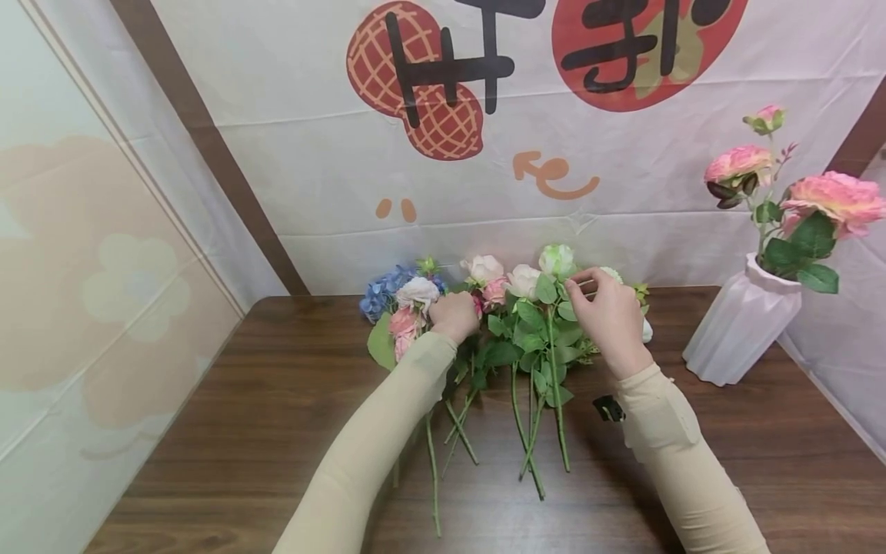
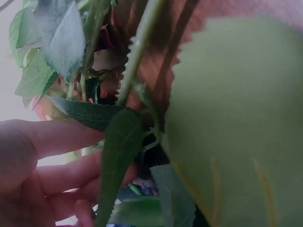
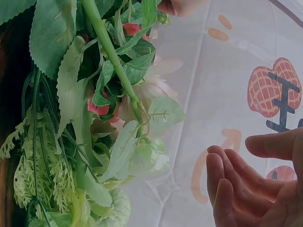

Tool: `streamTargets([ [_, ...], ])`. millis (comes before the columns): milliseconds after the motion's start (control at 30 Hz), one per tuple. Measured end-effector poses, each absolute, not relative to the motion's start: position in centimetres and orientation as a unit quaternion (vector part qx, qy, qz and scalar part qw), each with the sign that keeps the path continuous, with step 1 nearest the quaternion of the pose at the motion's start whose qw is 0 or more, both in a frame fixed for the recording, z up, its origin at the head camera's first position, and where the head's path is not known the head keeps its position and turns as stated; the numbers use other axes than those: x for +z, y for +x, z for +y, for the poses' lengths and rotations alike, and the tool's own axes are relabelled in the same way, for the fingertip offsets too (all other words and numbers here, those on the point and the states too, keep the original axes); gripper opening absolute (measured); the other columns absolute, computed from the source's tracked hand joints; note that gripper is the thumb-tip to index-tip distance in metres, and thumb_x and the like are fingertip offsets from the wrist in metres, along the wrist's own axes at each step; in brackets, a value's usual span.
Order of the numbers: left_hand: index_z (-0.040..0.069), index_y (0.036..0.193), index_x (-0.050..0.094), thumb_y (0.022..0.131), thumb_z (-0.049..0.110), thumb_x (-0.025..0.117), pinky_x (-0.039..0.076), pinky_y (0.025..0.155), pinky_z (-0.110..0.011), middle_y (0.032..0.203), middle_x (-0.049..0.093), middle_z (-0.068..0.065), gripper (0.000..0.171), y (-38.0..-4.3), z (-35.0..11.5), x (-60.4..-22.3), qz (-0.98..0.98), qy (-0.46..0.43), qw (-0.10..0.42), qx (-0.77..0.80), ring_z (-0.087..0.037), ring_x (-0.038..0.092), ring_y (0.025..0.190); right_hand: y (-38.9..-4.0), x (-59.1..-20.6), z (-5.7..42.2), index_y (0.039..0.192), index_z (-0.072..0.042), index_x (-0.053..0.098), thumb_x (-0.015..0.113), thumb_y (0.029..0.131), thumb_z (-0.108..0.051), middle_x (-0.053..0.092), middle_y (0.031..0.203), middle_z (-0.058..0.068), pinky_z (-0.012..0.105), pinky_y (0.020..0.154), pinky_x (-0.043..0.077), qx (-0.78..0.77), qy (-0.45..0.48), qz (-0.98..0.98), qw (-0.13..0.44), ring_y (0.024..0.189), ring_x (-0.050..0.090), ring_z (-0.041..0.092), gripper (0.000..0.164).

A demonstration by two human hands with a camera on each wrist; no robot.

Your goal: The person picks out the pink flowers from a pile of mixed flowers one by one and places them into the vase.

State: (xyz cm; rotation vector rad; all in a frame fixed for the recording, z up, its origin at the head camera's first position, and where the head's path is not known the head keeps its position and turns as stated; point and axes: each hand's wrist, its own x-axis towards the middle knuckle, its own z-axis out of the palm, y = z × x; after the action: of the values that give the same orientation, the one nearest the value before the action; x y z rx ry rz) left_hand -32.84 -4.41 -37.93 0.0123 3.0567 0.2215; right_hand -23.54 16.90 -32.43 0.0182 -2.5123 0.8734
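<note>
Artificial flowers lie in a row at the back of the wooden table. My left hand [image 1: 454,317] reaches in beside a pale ruffled flower [image 1: 418,292], with coral-pink blooms [image 1: 403,323] just left of it. In the left wrist view its fingers [image 2: 66,175] extend loosely among leaves [image 2: 120,156], which hide some fingertips. Over the right part of the row hovers my right hand [image 1: 609,315], near a green-white bloom [image 1: 557,260] and a long green stem [image 1: 555,369]. The right wrist view shows these fingers [image 3: 246,184] slightly bent, thumb apart, nothing between them.
A white fluted vase [image 1: 744,323] holding pink roses [image 1: 834,201] stands at the right. Blue hydrangea [image 1: 388,291] lies at the row's left end. Several stems [image 1: 432,477] point toward the front of the table [image 1: 277,431]. A printed cloth [image 1: 311,154] hangs behind.
</note>
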Motion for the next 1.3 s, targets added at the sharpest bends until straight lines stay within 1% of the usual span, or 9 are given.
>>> streamTargets([
  [200,0.011,0.092,0.068,0.083,0.026,0.065,0.053,0.064,-0.043,0.097,0.069,-0.012,0.017,-32.7,-4.7,-37.9,0.992,-0.014,0.038,0.118,-0.029,0.065,0.083,-23.4,-32.4,17.0,0.105,-0.013,0.066,0.051,0.096,-0.041,0.072,0.094,0.012,0.028,0.043,0.042,0.316,0.009,-0.920,0.232,0.075,0.068,0.027,0.034],
  [333,0.011,0.090,0.068,0.078,0.031,0.074,0.052,0.058,-0.041,0.090,0.069,-0.010,0.025,-32.7,-4.8,-37.7,0.991,-0.011,0.024,0.131,-0.026,0.064,0.074,-23.4,-32.3,17.0,0.105,-0.012,0.067,0.052,0.095,-0.039,0.072,0.094,0.013,0.028,0.044,0.042,0.316,0.008,-0.920,0.233,0.074,0.068,0.027,0.032],
  [433,0.012,0.087,0.068,0.073,0.037,0.079,0.052,0.058,-0.040,0.086,0.069,-0.009,0.031,-32.7,-4.8,-37.6,0.991,-0.002,0.015,0.137,-0.025,0.064,0.073,-23.4,-32.2,16.9,0.104,-0.013,0.067,0.053,0.095,-0.038,0.072,0.094,0.012,0.030,0.046,0.043,0.315,0.004,-0.920,0.233,0.074,0.068,0.026,0.030],
  [567,0.014,0.077,0.066,0.070,0.040,0.082,0.050,0.059,-0.039,0.082,0.068,-0.006,0.031,-32.5,-4.9,-37.4,0.987,-0.008,0.010,0.158,-0.024,0.063,0.074,-23.5,-32.1,16.8,0.104,-0.014,0.067,0.052,0.095,-0.039,0.073,0.095,0.010,0.031,0.048,0.044,0.314,0.000,-0.921,0.230,0.076,0.068,0.025,0.031],
  [733,0.015,0.062,0.057,0.070,0.038,0.082,0.047,0.053,-0.036,0.071,0.063,-0.004,0.035,-32.1,-5.1,-36.9,0.979,-0.020,0.003,0.201,-0.022,0.060,0.068,-23.5,-32.2,16.9,0.105,-0.014,0.067,0.052,0.095,-0.041,0.073,0.096,0.010,0.031,0.048,0.044,0.314,-0.002,-0.922,0.227,0.077,0.068,0.025,0.033],
  [867,0.014,0.054,0.056,0.070,0.035,0.083,0.046,0.050,-0.034,0.065,0.063,-0.003,0.037,-31.8,-5.2,-36.5,0.975,-0.006,-0.016,0.221,-0.022,0.060,0.064,-23.6,-32.2,17.0,0.106,-0.014,0.067,0.051,0.095,-0.041,0.073,0.095,0.011,0.030,0.045,0.043,0.314,-0.003,-0.922,0.228,0.074,0.068,0.026,0.033],
  [1000,0.015,0.054,0.059,0.069,0.035,0.083,0.048,0.053,-0.034,0.063,0.063,-0.001,0.035,-31.6,-5.1,-36.3,0.973,0.011,-0.032,0.229,-0.021,0.060,0.065,-23.6,-32.2,17.0,0.106,-0.014,0.067,0.053,0.095,-0.040,0.073,0.095,0.011,0.031,0.045,0.043,0.315,-0.006,-0.921,0.229,0.073,0.068,0.026,0.031],
  [1133,0.015,0.055,0.062,0.071,0.034,0.082,0.049,0.057,-0.033,0.062,0.064,0.001,0.032,-31.2,-5.0,-36.0,0.968,0.023,-0.035,0.247,-0.019,0.061,0.063,-23.7,-32.3,17.0,0.106,-0.014,0.067,0.053,0.095,-0.038,0.073,0.095,0.012,0.030,0.046,0.043,0.316,-0.003,-0.922,0.223,0.075,0.068,0.026,0.030],
  [1300,0.017,0.063,0.071,0.075,0.037,0.079,0.047,0.052,-0.031,0.065,0.067,0.005,0.024,-30.3,-4.7,-35.2,0.962,0.029,-0.027,0.270,-0.015,0.060,0.060,-23.8,-32.4,16.9,0.105,-0.013,0.066,0.055,0.094,-0.035,0.073,0.095,0.012,0.029,0.047,0.044,0.319,0.001,-0.923,0.216,0.075,0.068,0.027,0.028],
])
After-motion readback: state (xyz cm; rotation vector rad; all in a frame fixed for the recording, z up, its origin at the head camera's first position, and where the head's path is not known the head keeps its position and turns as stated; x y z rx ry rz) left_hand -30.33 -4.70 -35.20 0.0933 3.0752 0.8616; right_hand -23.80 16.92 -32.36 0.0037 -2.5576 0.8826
